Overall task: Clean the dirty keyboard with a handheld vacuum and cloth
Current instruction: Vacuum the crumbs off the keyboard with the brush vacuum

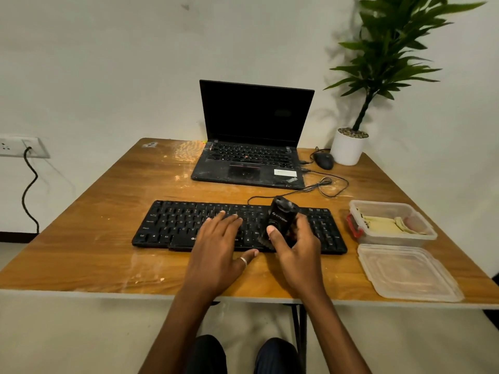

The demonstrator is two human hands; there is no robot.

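A black keyboard (172, 225) lies across the middle of the wooden table (81, 255). My left hand (216, 244) rests flat on its centre keys, fingers straight, thumb at the front edge. My right hand (295, 244) grips a small black handheld vacuum (280, 214) held upright over the right half of the keyboard, its brush end down near the front keys. A yellowish cloth (388, 225) lies folded inside a clear plastic box (424, 236) to the right of the keyboard.
An open black laptop (251, 157) stands behind the keyboard, with a mouse (324, 160) and cable beside it. A potted plant (348, 147) occupies the back right corner. The box's clear lid (405, 273) lies at the front right. A wall socket (19, 147) is at left.
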